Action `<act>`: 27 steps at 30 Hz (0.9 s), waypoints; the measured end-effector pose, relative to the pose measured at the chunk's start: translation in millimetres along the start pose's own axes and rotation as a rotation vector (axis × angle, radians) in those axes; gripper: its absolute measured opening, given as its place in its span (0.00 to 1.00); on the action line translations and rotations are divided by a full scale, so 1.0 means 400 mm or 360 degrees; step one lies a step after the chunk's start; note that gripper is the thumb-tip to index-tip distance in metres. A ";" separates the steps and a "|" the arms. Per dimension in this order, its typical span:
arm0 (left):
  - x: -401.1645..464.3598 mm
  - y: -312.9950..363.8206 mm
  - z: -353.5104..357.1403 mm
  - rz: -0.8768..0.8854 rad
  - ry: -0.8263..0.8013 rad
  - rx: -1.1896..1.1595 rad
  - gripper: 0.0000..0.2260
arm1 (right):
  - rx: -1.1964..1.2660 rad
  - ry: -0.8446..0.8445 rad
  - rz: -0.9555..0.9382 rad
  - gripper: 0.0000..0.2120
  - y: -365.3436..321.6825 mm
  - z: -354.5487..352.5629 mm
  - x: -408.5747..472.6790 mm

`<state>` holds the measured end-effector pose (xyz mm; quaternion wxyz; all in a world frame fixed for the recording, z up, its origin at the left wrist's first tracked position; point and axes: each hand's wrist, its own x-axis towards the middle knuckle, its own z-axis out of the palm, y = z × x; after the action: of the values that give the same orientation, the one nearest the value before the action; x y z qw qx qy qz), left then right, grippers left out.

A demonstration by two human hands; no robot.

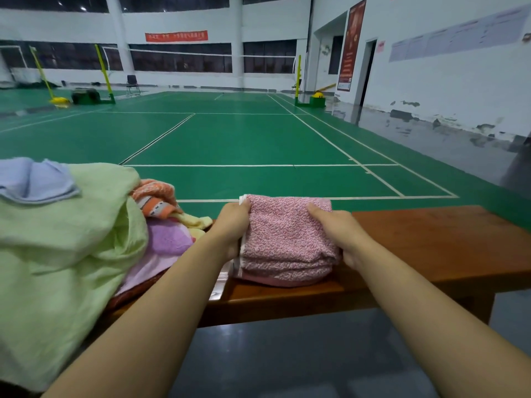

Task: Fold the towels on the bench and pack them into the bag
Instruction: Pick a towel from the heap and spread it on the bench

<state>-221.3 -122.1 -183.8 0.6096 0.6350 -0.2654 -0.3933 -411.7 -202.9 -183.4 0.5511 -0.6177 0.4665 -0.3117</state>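
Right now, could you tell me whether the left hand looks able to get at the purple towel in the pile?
Probably yes. The purple towel lies just beside the left hand with nothing between them, but that hand grips the folded pink towel and must let go first.

Folded towel (pixel 287 239) sits on the bench (pixel 431 239), about mid-bench, near its front edge. Left hand (pixel 230 228) on the towel's left side, right hand (pixel 339 234) on its right side, towel between them. Heap of loose towels (pixel 71 225) on the bench left of the folded one, just beside the left hand. One small cloth (pixel 31 179) lies on top of the heap at its far left. Court floor (pixel 230 139) stretches behind the bench; net posts (pixel 298 79) further back; wall (pixel 445 81) off to the right.
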 end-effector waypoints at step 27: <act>-0.030 -0.012 -0.004 0.0154 0.0203 0.1889 0.20 | -0.1443 -0.0029 0.0033 0.31 0.012 -0.052 -0.004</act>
<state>-227.1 -110.7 -186.7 0.1826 0.8766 -0.4312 -0.1107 -432.0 -209.3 -183.8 0.2321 -0.7946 0.5572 -0.0650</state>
